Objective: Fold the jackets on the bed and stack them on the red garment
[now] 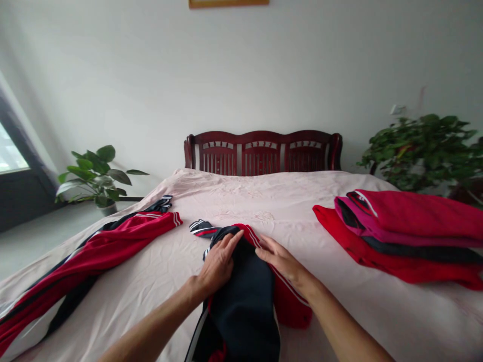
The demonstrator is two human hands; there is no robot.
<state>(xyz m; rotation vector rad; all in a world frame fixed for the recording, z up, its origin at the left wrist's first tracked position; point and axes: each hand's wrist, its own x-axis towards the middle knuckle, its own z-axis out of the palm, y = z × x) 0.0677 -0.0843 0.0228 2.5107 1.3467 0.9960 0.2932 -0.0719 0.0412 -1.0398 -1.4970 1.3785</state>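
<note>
A navy and red track jacket lies partly folded on the pink bedsheet in front of me. Its striped collar or cuff piece sticks out at the upper left, and a red sleeve with white stripes runs down its right side. Flat on the navy cloth near the top rests my left hand, its fingers stretched out. My right hand touches the red sleeve's striped edge, thumb and fingers apart. The jacket's lower end is cut off by the frame.
Another red and navy garment stretches along the bed's left side. Folded red, magenta and navy clothes are stacked at the right. Behind the pink bedsheet stands a dark wooden headboard. Potted plants flank the bed.
</note>
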